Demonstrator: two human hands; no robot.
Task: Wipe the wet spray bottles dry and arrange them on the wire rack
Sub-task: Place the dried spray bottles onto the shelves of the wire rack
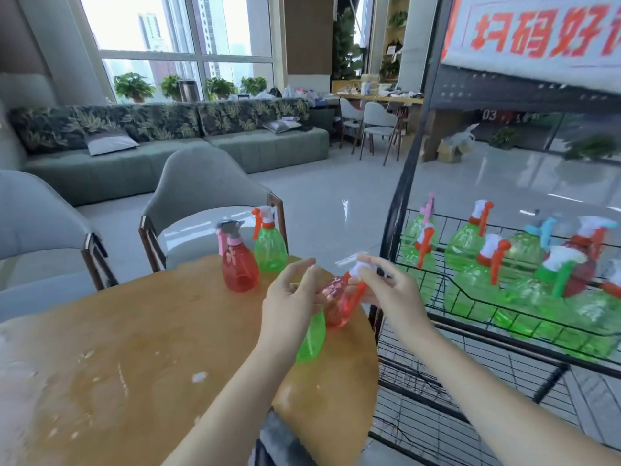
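Hands are meeting above the tabletop (141,331): right hand (386,290) pinching the tilted red bottle (339,304) by its sprayer, left hand (292,297) gripping a green bottle (311,341), wire rack (470,297) lying just rightward.

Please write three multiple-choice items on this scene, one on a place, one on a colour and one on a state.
1. Where does the rack stand?
A. right of the table
B. left of the table
C. on the sofa

2. What colour is the bottle body under the left hand?
A. blue
B. green
C. yellow

3. How do the two far bottles on the table stand?
A. on their sides
B. upside down
C. upright

Key: 1 A, the rack sits past the table's right edge. 2 B, the green bottle shows below the palm. 3 C, the red bottle and its green neighbour have nozzles on top.
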